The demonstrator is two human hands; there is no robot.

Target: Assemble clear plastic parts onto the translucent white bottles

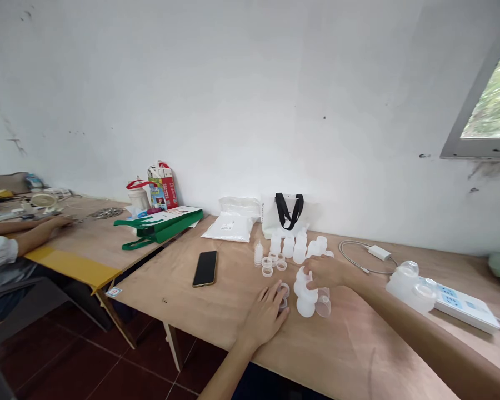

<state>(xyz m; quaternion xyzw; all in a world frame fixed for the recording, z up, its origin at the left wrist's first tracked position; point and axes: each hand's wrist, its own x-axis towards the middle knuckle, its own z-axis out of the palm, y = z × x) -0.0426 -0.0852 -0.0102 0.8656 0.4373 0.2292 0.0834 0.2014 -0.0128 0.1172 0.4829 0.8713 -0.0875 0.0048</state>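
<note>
My left hand (267,314) lies on the wooden table with its fingers stretched out, the fingertips by a couple of clear plastic rings (284,290). Over a cluster of translucent white plastic bottles (305,304) reaches my right hand (321,271), its fingers curled at the top one; the bottle at its fingertips is partly covered. A clear plastic cup (323,303) lies tilted beside that cluster. Farther back stand more white bottles (289,247) in rows. Several clear rings (267,266) sit left of them, near a small stack of rings (258,254).
A black phone (205,269) lies left of my hands. White packages (229,225) and a bag with black handles (270,222) stand against the wall. At right are a cable adapter (379,253), clear cups (420,291) and a power strip (466,308). A co-worker's arms (37,233) rest on the left table.
</note>
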